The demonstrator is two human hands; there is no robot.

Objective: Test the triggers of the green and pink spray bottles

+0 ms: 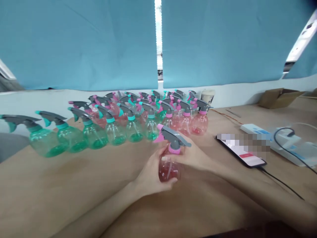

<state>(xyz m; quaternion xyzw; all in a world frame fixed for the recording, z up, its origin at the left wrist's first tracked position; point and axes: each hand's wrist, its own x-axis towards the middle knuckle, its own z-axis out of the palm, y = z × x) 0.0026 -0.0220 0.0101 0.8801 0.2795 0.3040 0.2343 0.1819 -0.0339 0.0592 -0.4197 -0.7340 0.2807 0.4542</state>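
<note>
A pink spray bottle point(169, 170) with a grey and pink trigger head is held upright in front of me, above the near part of the table. My left hand point(151, 175) wraps its lower body from the left, the thumb near the base. My right hand point(189, 155) grips it from the right just below the pink collar, with its thumb across the front. The fingers behind the bottle are hidden. Beyond it stand rows of spray bottles, green ones such as the green spray bottle point(95, 135) at left and pink ones such as the pink spray bottle point(199, 124) at right.
On the right lies a phone point(251, 158) with a cable plugged in, beside a white power strip point(257, 132). A paper cup point(207, 96) stands behind the bottles. A cardboard box point(278, 98) sits at the back right, and a blue cover point(86, 46) hangs behind the table.
</note>
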